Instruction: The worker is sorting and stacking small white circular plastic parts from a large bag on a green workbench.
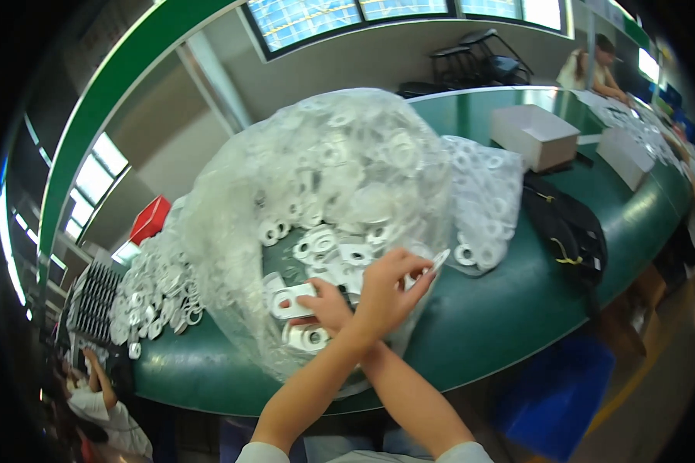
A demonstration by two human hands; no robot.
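My forearms cross, the left one over the right. On the right side of the pile, my left hand pinches a thin white plastic piece, seen nearly edge-on. To the left, my right hand grips a flat white plastic plate with an oval hole. Around both hands spreads a large clear plastic bag, its mouth open toward me. Loose white ring-shaped parts lie inside it in front of my hands. Another white part with a round hole sits just below my right hand.
A heap of white parts lies left of the bag, near a red bin and a black rack. Rightward are a smaller filled bag, a black backpack and a white box. People sit farther along the green table.
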